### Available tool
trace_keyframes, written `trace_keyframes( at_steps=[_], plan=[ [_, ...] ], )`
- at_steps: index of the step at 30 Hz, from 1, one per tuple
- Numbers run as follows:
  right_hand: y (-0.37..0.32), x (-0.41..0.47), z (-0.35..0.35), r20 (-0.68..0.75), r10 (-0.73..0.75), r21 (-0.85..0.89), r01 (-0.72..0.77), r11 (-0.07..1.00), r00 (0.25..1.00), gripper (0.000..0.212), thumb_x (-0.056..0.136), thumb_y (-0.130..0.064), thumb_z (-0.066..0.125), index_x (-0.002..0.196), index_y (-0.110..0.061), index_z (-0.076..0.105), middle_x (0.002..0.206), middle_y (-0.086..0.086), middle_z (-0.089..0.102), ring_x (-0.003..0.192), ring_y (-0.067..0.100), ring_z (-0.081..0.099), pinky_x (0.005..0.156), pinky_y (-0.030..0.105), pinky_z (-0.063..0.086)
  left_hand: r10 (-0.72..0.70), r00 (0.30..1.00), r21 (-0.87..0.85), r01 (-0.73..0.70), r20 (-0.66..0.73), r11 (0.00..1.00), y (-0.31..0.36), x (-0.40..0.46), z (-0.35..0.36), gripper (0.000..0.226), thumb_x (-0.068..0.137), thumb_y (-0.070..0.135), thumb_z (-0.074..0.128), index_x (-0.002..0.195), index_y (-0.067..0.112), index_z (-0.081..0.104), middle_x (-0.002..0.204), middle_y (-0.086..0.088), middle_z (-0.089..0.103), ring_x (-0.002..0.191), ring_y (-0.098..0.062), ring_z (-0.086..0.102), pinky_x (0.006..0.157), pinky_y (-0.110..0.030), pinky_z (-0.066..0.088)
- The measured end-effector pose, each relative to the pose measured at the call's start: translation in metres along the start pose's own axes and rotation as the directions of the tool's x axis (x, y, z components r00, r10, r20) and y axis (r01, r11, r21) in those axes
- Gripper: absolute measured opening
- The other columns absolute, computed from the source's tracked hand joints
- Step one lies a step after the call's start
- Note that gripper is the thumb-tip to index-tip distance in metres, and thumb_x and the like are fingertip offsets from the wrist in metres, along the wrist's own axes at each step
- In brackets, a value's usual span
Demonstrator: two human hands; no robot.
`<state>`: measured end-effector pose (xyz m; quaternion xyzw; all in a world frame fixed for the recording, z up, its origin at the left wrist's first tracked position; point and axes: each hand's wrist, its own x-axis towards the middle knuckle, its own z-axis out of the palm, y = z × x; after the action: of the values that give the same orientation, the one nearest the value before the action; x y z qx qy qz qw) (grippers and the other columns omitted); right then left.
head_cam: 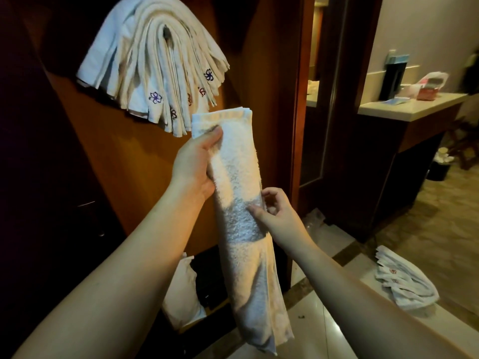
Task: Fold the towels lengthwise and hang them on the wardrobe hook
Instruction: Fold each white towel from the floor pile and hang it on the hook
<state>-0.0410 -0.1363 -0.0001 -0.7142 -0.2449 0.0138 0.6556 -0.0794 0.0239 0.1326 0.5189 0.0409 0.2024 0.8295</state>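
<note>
Pretty dim and warm-toned overall, orange cast everywhere. The far left side is almost black, no detail at all. The brightest spot is the room on the right, where the counter [404, 107] catches the light. The tiled floor [321, 330] has a glossy glare streak. Wide-angle lens bends the edges, and the background's soft and noisy.

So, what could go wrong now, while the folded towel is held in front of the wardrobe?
The left hand grips the folded towel near its top and the right hand only pinches its edge, so the hanging lower half may unfold. The hook is already buried under many hung towels; adding one more might push some off. The floor pile of towels lies close by, a possible trip hazard.
</note>
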Motion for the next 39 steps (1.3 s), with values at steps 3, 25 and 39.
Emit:
trace_keyframes(
  at_steps=[3,25,39],
  plan=[
    [-0.004,-0.003,0.001,-0.005,-0.014,-0.045,0.014,0.999,1.0,0.041,0.073,-0.068,0.071,0.102,-0.047,0.053,0.087,-0.027,0.067,0.073,-0.005,0.066,0.061,0.012,0.049,0.028,1.0,0.03,-0.028,0.01,0.999,0.0,0.001,-0.002,0.024,0.093,0.019,0.066,0.117,0.016,0.063,0.102,-0.008,0.077,0.094,-0.026,0.075,0.074,-0.045,0.061],
    [0.01,0.008,-0.007,0.535,0.344,0.122,-0.473,0.873,0.772,0.112,0.042,-0.056,0.098,0.131,-0.002,0.058,0.127,0.019,0.068,0.119,0.034,0.064,0.106,0.049,0.048,-0.131,0.988,0.046,0.135,-0.084,0.99,0.011,0.027,-0.004,0.018,0.091,0.018,0.072,0.106,0.013,0.065,0.093,-0.01,0.078,0.083,-0.028,0.077,0.072,-0.05,0.062],
    [0.015,-0.004,-0.03,0.744,0.298,0.379,-0.745,0.548,0.598,0.063,0.05,-0.015,0.096,0.108,0.0,0.077,0.11,0.018,0.074,0.103,0.031,0.072,0.091,0.041,0.057,-0.269,0.878,0.206,0.371,-0.396,0.905,-0.013,0.107,-0.033,0.037,0.088,0.018,0.076,0.119,0.005,0.06,0.095,-0.012,0.072,0.084,-0.029,0.072,0.084,-0.045,0.059]
  ],
)
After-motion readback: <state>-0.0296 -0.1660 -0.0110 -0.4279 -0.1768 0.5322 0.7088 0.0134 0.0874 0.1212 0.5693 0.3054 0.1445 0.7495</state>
